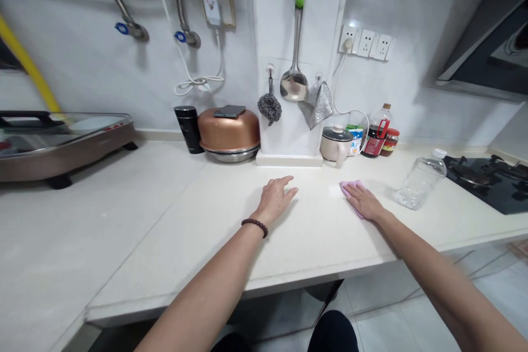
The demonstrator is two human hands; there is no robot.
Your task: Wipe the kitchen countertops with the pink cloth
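My right hand (363, 201) lies flat, fingers stretched out, on a pink cloth (350, 186) spread on the white countertop (173, 220). Only the cloth's far edge shows from under the fingers. My left hand (275, 198) rests palm down on the bare counter to the left, fingers apart, holding nothing. A dark bead bracelet (254, 225) circles that wrist.
A clear plastic jar (419, 181) stands right of the cloth, beside a black gas hob (490, 181). Against the wall are a small white pot (335, 144), sauce bottles (376, 135), a copper-coloured pot (229, 132) with a phone on it, and a black cup (188, 128). An electric griddle (58, 143) sits far left.
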